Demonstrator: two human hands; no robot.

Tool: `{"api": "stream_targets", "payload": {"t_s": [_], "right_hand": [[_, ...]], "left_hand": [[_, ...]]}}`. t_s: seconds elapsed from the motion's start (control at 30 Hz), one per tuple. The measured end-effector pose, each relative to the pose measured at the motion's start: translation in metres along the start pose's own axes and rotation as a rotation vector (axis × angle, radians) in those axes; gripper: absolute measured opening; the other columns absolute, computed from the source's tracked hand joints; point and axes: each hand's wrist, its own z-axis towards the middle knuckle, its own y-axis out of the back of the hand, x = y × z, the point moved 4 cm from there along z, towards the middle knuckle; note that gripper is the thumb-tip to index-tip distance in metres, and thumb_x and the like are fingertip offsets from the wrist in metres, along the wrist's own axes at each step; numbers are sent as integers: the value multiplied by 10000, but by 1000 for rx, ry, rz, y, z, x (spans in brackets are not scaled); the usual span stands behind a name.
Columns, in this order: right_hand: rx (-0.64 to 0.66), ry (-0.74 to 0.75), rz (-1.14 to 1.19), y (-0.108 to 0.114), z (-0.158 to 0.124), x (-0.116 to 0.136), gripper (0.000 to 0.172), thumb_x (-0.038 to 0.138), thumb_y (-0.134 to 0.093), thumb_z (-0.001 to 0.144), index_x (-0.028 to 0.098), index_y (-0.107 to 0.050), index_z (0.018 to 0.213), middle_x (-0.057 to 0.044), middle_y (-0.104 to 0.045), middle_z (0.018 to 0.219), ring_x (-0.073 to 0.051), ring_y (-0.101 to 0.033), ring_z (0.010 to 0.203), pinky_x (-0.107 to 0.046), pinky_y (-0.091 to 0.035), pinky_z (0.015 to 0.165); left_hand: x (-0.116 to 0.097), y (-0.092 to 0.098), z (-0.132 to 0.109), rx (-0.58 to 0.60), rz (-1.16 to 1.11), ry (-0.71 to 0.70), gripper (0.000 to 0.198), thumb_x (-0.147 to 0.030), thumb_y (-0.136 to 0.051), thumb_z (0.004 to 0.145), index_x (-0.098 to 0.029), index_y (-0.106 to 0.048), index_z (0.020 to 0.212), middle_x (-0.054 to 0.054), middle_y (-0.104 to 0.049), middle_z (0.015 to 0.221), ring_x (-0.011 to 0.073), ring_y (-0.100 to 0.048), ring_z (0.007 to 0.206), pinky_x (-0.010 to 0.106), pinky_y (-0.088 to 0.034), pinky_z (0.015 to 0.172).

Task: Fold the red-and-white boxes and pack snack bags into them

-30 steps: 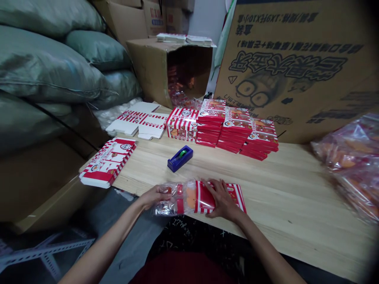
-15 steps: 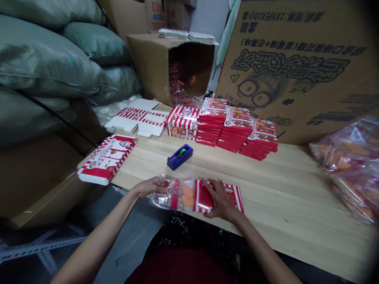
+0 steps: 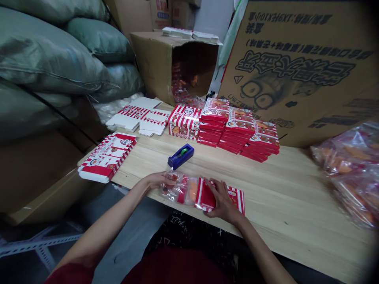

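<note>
Left hand (image 3: 160, 180) curled over one end of a clear plastic pack (image 3: 179, 188) of orange snacks, fingers pinching the crinkled film. Right hand (image 3: 223, 200) spread flat on a red-and-white striped card box (image 3: 233, 199), pressing it to the table (image 3: 296, 205), which pins the box against the left hand's hold. Other end of the pack meets the box; how far in, can't tell. Both hands are at the table's near edge. Farther along the table: blue tape dispenser (image 3: 180, 156), stacked boxes (image 3: 237, 134), flat box blanks (image 3: 139, 118). Loose blank (image 3: 106, 157) at its left end; glossy filled bags (image 3: 346, 173) slumped at its right end.
</note>
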Motion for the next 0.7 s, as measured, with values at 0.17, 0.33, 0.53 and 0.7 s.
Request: {"api": "stream_targets", "payload": {"t_s": [0.17, 0.33, 0.53, 0.7], "right_hand": [[-17, 23, 3, -2, -3, 1, 1299, 373, -850, 610, 301, -80, 1653, -182, -304, 1552, -425, -256, 1517, -666, -59, 1248], [-48, 8, 14, -2, -5, 2, 1269, 362, -836, 622, 275, -101, 1653, -188, -314, 1535, -429, -275, 1508, -661, -67, 1250], [-117, 29, -7, -2, -5, 10, 1316, 359, -849, 608, 346, -44, 1649, -160, -295, 1543, -447, -261, 1505, -687, -79, 1244], [-185, -15, -44, 7, -9, 11, 1302, 358, -843, 634, 317, -35, 1653, -174, -311, 1542, -454, -285, 1489, -703, -64, 1239]], "left_hand": [[8, -13, 9, -48, -48, -30, 382, -239, -975, 484, -134, -762, 784, 81, -751, 759, 172, -660, 595, 256, -506, 545], [8, -27, 17, -128, -66, -77, 480, -278, -978, 504, -115, -748, 893, 79, -748, 798, 163, -655, 614, 248, -483, 557], [16, -48, 21, -314, -82, -220, 622, -306, -975, 526, -154, -646, 1031, 41, -726, 869, 164, -670, 717, 257, -511, 653], [6, -37, -2, -498, 28, -383, 604, -397, -864, 707, -182, -617, 1215, 71, -741, 984, 196, -691, 821, 274, -528, 687]]}}
